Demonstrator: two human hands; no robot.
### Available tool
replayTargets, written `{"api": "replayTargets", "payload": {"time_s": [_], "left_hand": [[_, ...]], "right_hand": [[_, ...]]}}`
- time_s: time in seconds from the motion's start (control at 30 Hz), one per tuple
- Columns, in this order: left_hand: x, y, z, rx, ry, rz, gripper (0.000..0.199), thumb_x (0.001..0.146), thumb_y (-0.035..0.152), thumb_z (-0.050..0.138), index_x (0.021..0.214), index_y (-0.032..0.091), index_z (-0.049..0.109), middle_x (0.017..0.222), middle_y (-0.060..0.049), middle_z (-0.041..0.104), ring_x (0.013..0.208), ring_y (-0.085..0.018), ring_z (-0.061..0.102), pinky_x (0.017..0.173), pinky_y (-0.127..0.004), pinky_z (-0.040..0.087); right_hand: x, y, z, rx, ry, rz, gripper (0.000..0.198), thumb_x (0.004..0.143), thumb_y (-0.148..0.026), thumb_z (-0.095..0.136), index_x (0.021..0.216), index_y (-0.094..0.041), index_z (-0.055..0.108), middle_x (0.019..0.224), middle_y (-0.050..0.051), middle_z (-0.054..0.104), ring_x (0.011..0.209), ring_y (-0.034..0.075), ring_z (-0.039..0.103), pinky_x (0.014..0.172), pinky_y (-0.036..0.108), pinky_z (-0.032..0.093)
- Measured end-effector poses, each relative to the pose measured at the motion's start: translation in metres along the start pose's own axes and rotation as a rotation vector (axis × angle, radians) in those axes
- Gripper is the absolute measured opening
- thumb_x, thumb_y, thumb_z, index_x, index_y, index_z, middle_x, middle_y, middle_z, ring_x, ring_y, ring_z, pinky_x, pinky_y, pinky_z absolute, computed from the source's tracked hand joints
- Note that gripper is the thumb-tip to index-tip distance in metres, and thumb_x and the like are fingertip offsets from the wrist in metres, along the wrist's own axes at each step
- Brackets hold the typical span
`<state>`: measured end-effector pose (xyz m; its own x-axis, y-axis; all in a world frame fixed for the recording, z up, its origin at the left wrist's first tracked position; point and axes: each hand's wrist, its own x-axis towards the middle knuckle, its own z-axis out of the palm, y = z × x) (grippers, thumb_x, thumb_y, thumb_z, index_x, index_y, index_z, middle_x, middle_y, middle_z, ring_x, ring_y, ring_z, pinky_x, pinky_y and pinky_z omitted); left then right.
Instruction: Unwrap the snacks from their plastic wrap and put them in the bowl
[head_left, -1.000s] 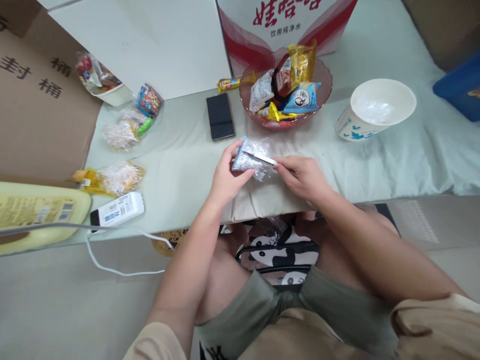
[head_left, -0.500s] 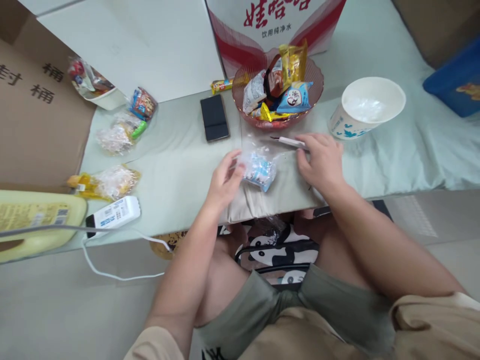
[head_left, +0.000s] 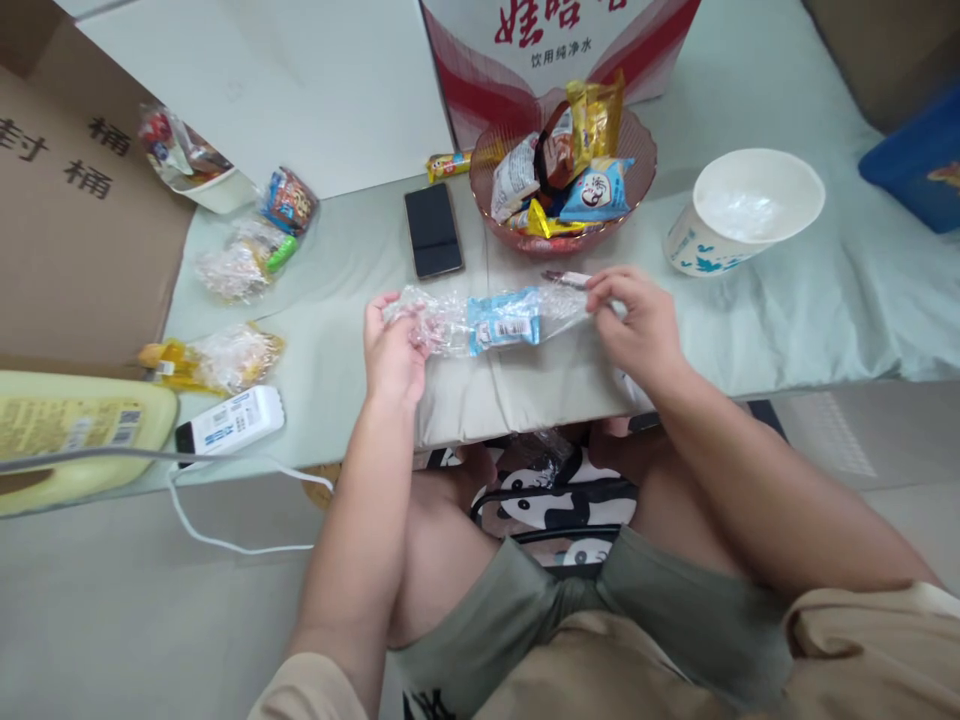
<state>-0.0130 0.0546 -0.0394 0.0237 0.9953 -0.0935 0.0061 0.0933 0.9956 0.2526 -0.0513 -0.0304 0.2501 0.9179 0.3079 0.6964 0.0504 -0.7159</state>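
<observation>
A clear plastic bag (head_left: 442, 322) stretches sideways between my two hands above the cloth. Inside its middle sits a small blue snack packet (head_left: 504, 320) with a barcode label. My left hand (head_left: 397, 345) has its fingers closed on the bag's left end. At the other end, my right hand (head_left: 634, 318) pinches the plastic. A white pen-like tool (head_left: 566, 278) with a dark tip lies just beyond the bag, its near end by my right fingers. The glass bowl (head_left: 487, 228) of wrapped snacks stands behind it.
A black phone (head_left: 434, 230) lies left of the bowl. The white paper bucket (head_left: 682, 245) stands to the right. Wrapped snacks (head_left: 232, 355), a white device (head_left: 236, 425) with a cable and a yellow jug (head_left: 75, 430) are on the left. A printed carton (head_left: 559, 80) stands behind.
My left hand has moved left and drawn the bag out lengthwise. My right fingers have gone from the pen-like tool to the bag's right end.
</observation>
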Motion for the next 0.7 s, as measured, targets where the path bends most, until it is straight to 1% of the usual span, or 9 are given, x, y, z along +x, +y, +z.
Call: {"api": "replayTargets", "payload": {"time_s": [0.1, 0.2, 0.27, 0.37, 0.43, 0.53, 0.6, 0.63, 0.7], "left_hand": [[0.005, -0.002, -0.007, 0.148, -0.002, 0.047, 0.037, 0.079, 0.030, 0.068, 0.116, 0.031, 0.062, 0.120, -0.005, 0.063, 0.104, -0.022, 0.070, 0.080, -0.033, 0.059], [-0.001, 0.001, -0.005, 0.402, -0.082, 0.160, 0.019, 0.079, 0.030, 0.069, 0.097, 0.024, 0.073, 0.135, -0.009, 0.057, 0.131, -0.031, 0.057, 0.106, -0.044, 0.052], [-0.008, 0.005, -0.001, 0.566, -0.147, 0.248, 0.012, 0.075, 0.026, 0.074, 0.086, 0.021, 0.074, 0.141, -0.010, 0.053, 0.137, -0.034, 0.051, 0.117, -0.049, 0.043], [-0.019, 0.012, 0.000, 0.662, -0.172, 0.372, 0.005, 0.072, 0.019, 0.074, 0.076, 0.020, 0.072, 0.140, -0.010, 0.055, 0.136, -0.033, 0.053, 0.121, -0.052, 0.038], [-0.027, 0.020, -0.003, 0.650, -0.152, 0.460, 0.004, 0.071, 0.017, 0.072, 0.071, 0.021, 0.071, 0.135, -0.008, 0.059, 0.133, -0.030, 0.055, 0.121, -0.050, 0.038], [-0.041, 0.033, -0.011, 0.551, -0.200, 0.493, 0.004, 0.069, 0.021, 0.072, 0.067, 0.022, 0.069, 0.112, -0.007, 0.070, 0.111, -0.026, 0.066, 0.105, -0.044, 0.051], [-0.048, 0.039, -0.015, 0.457, -0.360, 0.318, 0.010, 0.073, 0.030, 0.071, 0.071, 0.021, 0.070, 0.089, -0.007, 0.072, 0.081, -0.022, 0.070, 0.078, -0.037, 0.058], [-0.051, 0.040, -0.017, 0.420, -0.435, 0.200, 0.015, 0.076, 0.035, 0.069, 0.075, 0.020, 0.071, 0.079, -0.007, 0.071, 0.067, -0.020, 0.067, 0.064, -0.034, 0.056], [-0.051, 0.038, -0.018, 0.395, -0.456, 0.062, 0.023, 0.080, 0.041, 0.066, 0.086, 0.019, 0.073, 0.069, -0.005, 0.067, 0.052, -0.016, 0.059, 0.051, -0.029, 0.049]], "right_hand": [[0.000, 0.002, -0.003, 0.014, 0.064, 0.043, 0.033, 0.083, -0.015, 0.039, 0.097, -0.025, 0.067, 0.117, 0.010, 0.071, 0.114, 0.029, 0.065, 0.102, 0.049, 0.047], [-0.003, -0.002, 0.003, 0.010, -0.044, -0.068, 0.043, 0.085, -0.025, 0.050, 0.126, -0.023, 0.061, 0.124, 0.012, 0.069, 0.119, 0.031, 0.061, 0.104, 0.050, 0.045], [-0.005, -0.004, 0.008, -0.072, -0.149, -0.114, 0.057, 0.081, -0.029, 0.060, 0.137, -0.020, 0.057, 0.110, 0.011, 0.072, 0.112, 0.033, 0.062, 0.104, 0.051, 0.041], [-0.009, -0.007, 0.010, -0.216, -0.220, -0.131, 0.037, 0.083, -0.028, 0.061, 0.118, -0.024, 0.070, 0.091, 0.008, 0.069, 0.100, 0.031, 0.060, 0.100, 0.050, 0.038], [-0.014, -0.011, 0.005, -0.265, -0.169, -0.177, 0.018, 0.087, -0.030, 0.059, 0.095, -0.026, 0.075, 0.102, 0.010, 0.068, 0.108, 0.032, 0.057, 0.099, 0.049, 0.037], [-0.022, -0.018, -0.008, -0.203, -0.222, -0.293, 0.018, 0.089, -0.035, 0.060, 0.087, -0.025, 0.074, 0.113, 0.009, 0.070, 0.111, 0.030, 0.058, 0.096, 0.045, 0.039], [-0.027, -0.023, -0.014, -0.131, -0.434, -0.302, 0.022, 0.091, -0.038, 0.058, 0.095, -0.025, 0.074, 0.096, 0.006, 0.073, 0.091, 0.024, 0.064, 0.083, 0.038, 0.043], [-0.029, -0.024, -0.015, -0.130, -0.537, -0.271, 0.026, 0.093, -0.040, 0.055, 0.099, -0.025, 0.075, 0.085, 0.005, 0.073, 0.080, 0.022, 0.064, 0.075, 0.035, 0.043], [-0.031, -0.026, -0.015, -0.218, -0.618, -0.163, 0.032, 0.096, -0.042, 0.050, 0.105, -0.025, 0.076, 0.072, 0.003, 0.070, 0.066, 0.020, 0.060, 0.063, 0.032, 0.037]]}}
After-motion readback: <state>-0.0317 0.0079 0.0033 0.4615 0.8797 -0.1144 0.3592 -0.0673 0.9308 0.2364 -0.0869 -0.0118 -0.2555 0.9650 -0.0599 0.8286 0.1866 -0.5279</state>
